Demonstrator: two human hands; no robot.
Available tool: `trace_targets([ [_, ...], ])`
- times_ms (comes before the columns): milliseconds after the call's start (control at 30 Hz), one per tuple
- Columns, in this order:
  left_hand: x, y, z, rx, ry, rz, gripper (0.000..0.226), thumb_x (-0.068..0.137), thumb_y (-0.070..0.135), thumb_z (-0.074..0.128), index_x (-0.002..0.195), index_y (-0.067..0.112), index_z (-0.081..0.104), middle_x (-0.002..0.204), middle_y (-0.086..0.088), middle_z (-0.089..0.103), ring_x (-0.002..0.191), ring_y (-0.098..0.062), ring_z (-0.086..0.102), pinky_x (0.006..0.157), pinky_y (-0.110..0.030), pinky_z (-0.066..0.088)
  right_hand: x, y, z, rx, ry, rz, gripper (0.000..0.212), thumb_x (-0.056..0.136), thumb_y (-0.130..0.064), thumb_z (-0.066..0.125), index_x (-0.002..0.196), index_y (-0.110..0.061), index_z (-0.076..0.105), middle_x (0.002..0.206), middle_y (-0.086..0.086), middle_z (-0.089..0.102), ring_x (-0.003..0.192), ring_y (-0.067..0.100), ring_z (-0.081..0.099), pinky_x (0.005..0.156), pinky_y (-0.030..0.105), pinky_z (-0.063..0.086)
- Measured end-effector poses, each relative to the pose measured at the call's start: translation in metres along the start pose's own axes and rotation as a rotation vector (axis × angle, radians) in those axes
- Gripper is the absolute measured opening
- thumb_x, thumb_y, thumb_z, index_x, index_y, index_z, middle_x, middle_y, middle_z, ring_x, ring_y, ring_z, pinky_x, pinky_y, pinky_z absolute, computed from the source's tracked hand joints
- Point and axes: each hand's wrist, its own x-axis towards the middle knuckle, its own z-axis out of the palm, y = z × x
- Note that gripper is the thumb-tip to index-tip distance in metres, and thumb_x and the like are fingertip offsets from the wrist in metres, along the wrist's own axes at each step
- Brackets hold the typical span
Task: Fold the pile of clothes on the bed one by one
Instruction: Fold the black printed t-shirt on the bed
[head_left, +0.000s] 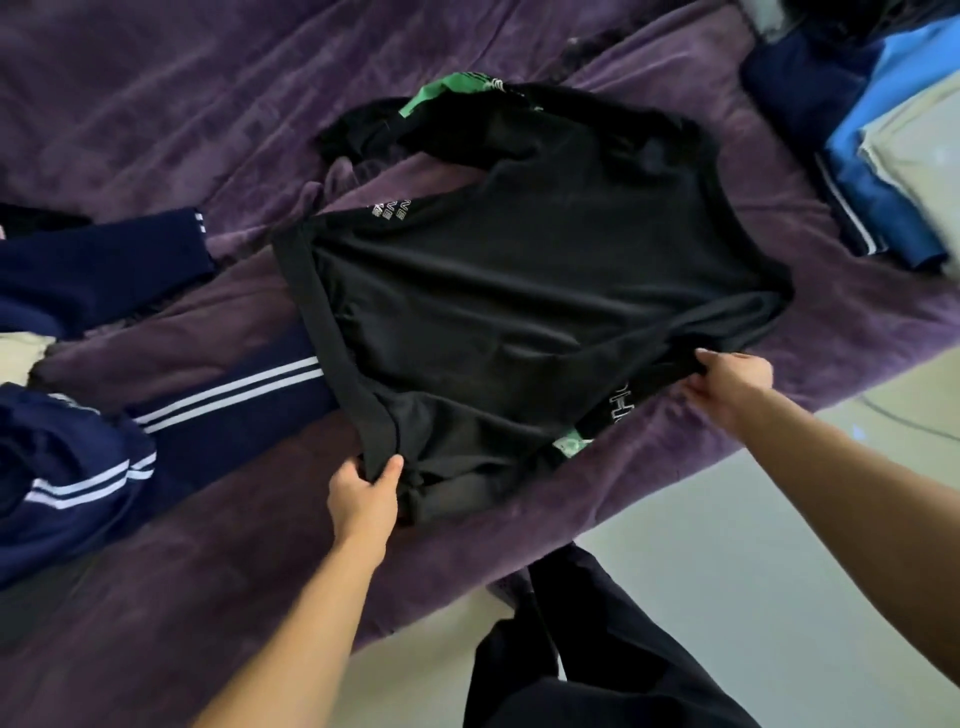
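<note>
**Left grip and right grip both pinching black shirt**

Left grip: thumb and fingers closed on the near-left corner. Right grip: closed on the near-right edge, by the white-lettered sleeve. Shirt lies spread mid-bed, far sleeve (green patch) bunched up. My read: light, limp knit that won't hold shape, sags between hands and probably drags on the plush cover. Best held at corners or seams and kept taut. Navy striped clothes sit unfolded to the left.

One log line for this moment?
left hand: grips black fabric top | right hand: grips same top | top: spread on purple blanket
</note>
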Motion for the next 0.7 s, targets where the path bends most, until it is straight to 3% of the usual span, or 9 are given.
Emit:
trace_targets([
  [100, -0.012, -0.024, -0.017, 0.175, 0.099, -0.187, 0.043, 0.084, 0.03, 0.071, 0.117, 0.006, 0.057, 0.118, -0.016, 0.059, 0.099, -0.036, 0.058, 0.055, -0.037, 0.055, -0.004, 0.023, -0.05, -0.18, -0.015, -0.028, 0.022, 0.093, -0.004, 0.051, 0.076, -0.017, 0.045, 0.086, 0.008, 0.054, 0.051, 0.013, 0.061, 0.041, 0.02, 0.051],
  [167, -0.019, -0.037, -0.028, 0.229, 0.15, -0.194, 0.041, 0.084, 0.027, 0.07, 0.116, 0.005, 0.055, 0.118, -0.021, 0.06, 0.1, -0.038, 0.059, 0.072, -0.045, 0.057, -0.012, 0.043, -0.078, -0.287, -0.057, 0.0, 0.026, 0.095, -0.001, 0.047, 0.074, -0.017, 0.044, 0.081, 0.007, 0.051, 0.047, 0.009, 0.059, 0.039, 0.019, 0.05],
  [233, -0.03, -0.042, -0.035, 0.288, 0.171, -0.127, 0.038, 0.084, 0.023, 0.069, 0.116, 0.01, 0.053, 0.116, -0.02, 0.061, 0.104, -0.038, 0.059, 0.086, -0.042, 0.052, -0.019, 0.057, -0.096, -0.308, -0.062, 0.051, 0.025, 0.099, -0.004, 0.044, 0.076, -0.014, 0.046, 0.073, 0.007, 0.052, 0.047, 0.013, 0.058, 0.043, 0.024, 0.05],
  [333, -0.054, -0.036, -0.036, 0.483, 0.136, 0.088, 0.018, 0.084, 0.019, 0.066, 0.101, 0.019, 0.06, 0.108, -0.013, 0.066, 0.102, -0.035, 0.06, 0.075, -0.034, 0.045, -0.029, 0.059, -0.106, -0.392, -0.103, 0.038, 0.018, 0.098, -0.008, 0.04, 0.09, -0.009, 0.057, 0.073, 0.007, 0.065, 0.065, 0.024, 0.062, 0.064, 0.029, 0.044],
  [433, -0.08, -0.038, -0.018, 0.703, -0.005, 0.414, 0.011, 0.083, 0.02, 0.064, 0.093, 0.024, 0.064, 0.103, -0.006, 0.064, 0.098, -0.03, 0.059, 0.073, -0.034, 0.046, -0.031, 0.055, -0.114, -0.888, 0.005, -0.366, 0.018, 0.087, -0.008, 0.056, 0.101, -0.018, 0.062, 0.092, 0.014, 0.065, 0.08, 0.033, 0.062, 0.066, 0.032, 0.047],
  [500, -0.092, -0.043, 0.002, 0.908, -0.116, 0.62, 0.035, 0.082, 0.027, 0.065, 0.116, 0.027, 0.059, 0.118, -0.003, 0.055, 0.112, -0.025, 0.05, 0.085, -0.035, 0.044, -0.03, 0.049, -0.109, -1.152, 0.013, -0.657, 0.027, 0.081, -0.007, 0.058, 0.106, -0.016, 0.065, 0.106, 0.016, 0.064, 0.099, 0.037, 0.06, 0.077, 0.037, 0.048],
  [533, -0.097, -0.046, 0.014, 1.004, -0.14, 0.685, 0.054, 0.082, 0.03, 0.066, 0.132, 0.029, 0.047, 0.131, -0.003, 0.046, 0.122, -0.025, 0.042, 0.093, -0.037, 0.04, -0.026, 0.046, -0.106, -1.251, 0.003, -0.771, 0.037, 0.08, -0.008, 0.059, 0.116, -0.017, 0.063, 0.116, 0.015, 0.06, 0.109, 0.036, 0.054, 0.083, 0.04, 0.048],
  [633, -0.097, -0.051, 0.038, 1.189, -0.133, 0.729, 0.088, 0.084, 0.026, 0.066, 0.15, 0.036, 0.009, 0.157, -0.01, 0.009, 0.144, -0.031, 0.01, 0.109, -0.042, 0.026, -0.012, 0.04, -0.092, -1.582, -0.116, -0.991, 0.064, 0.08, -0.013, 0.064, 0.14, -0.026, 0.045, 0.147, 0.008, 0.039, 0.136, 0.03, 0.03, 0.099, 0.046, 0.041],
  [700, -0.09, -0.055, 0.053, 1.255, -0.149, 0.726, 0.069, 0.087, 0.024, 0.062, 0.145, 0.038, 0.026, 0.16, -0.007, 0.002, 0.146, -0.031, -0.001, 0.113, -0.045, 0.018, 0.006, 0.041, -0.085, -1.833, -0.21, -1.018, 0.076, 0.084, -0.019, 0.062, 0.149, -0.032, 0.026, 0.16, 0.004, 0.015, 0.147, 0.026, 0.009, 0.106, 0.046, 0.033],
])
